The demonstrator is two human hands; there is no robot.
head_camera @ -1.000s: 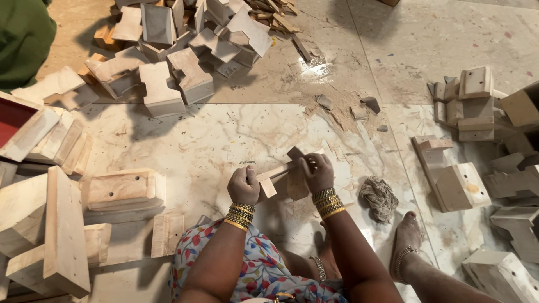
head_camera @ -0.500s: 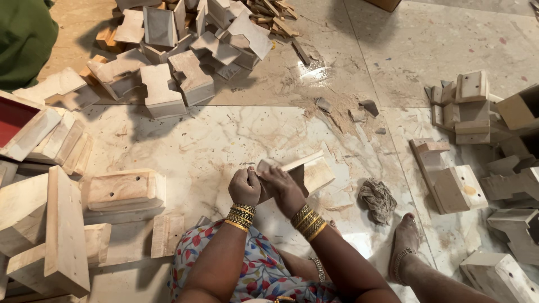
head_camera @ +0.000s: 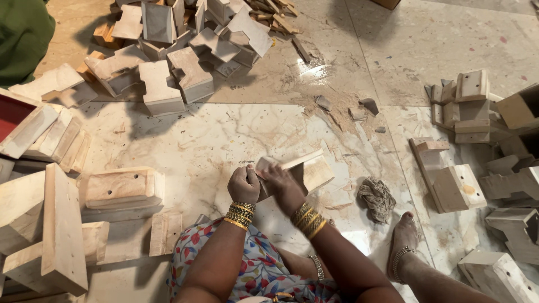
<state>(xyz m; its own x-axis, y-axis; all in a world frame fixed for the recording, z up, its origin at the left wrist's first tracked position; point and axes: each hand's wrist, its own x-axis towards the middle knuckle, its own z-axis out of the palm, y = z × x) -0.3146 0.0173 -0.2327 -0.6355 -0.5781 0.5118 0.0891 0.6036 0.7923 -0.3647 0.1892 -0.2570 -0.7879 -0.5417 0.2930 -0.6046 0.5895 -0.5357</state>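
Wooden block [head_camera: 306, 171] lies slanted, long axis rising rightward.

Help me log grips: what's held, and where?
Both hands, left and right, grip a wooden block at its near left end.

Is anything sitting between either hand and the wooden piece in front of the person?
Nothing visible. The left hand grips the wooden piece at its near end, and the right hand lies directly on it. The rag lies off to the side.
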